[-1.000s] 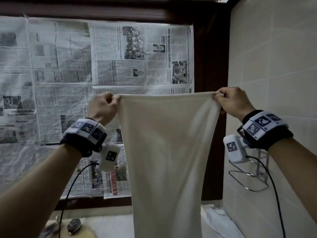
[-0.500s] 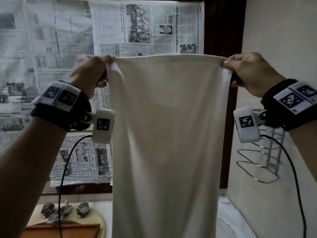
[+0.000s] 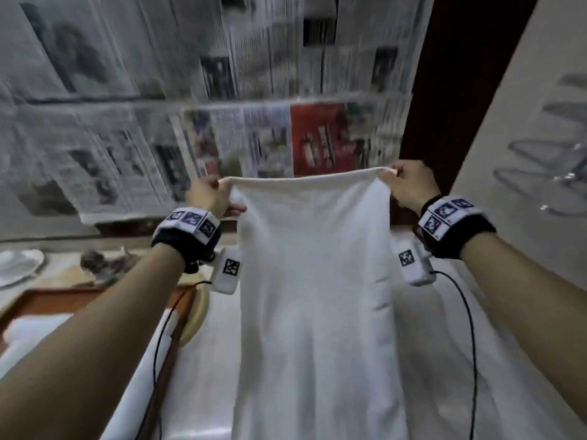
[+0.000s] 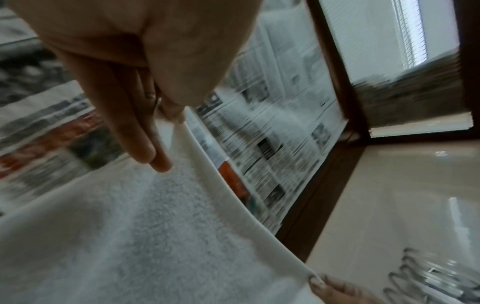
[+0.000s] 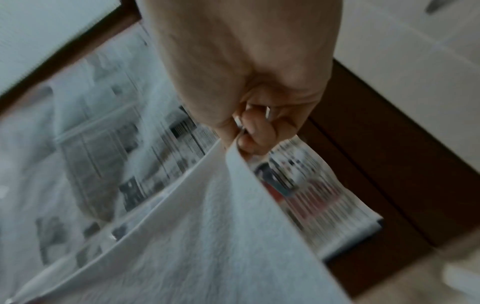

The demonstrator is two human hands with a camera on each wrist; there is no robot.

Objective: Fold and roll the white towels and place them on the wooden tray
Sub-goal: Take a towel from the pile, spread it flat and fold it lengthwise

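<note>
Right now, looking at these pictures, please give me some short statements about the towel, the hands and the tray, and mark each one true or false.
1. The left hand and the right hand each pinch one top corner of the white towel. True.
2. The towel is already rolled into a tight roll. False: it hangs open as a flat sheet between the two hands.
3. The wooden tray lies at the lower left, below the left arm. True.
4. The right hand has let go and hangs free. False: its grip is on the towel's corner.
5. Newspaper sheets cover the window behind the towel. True.
</note>
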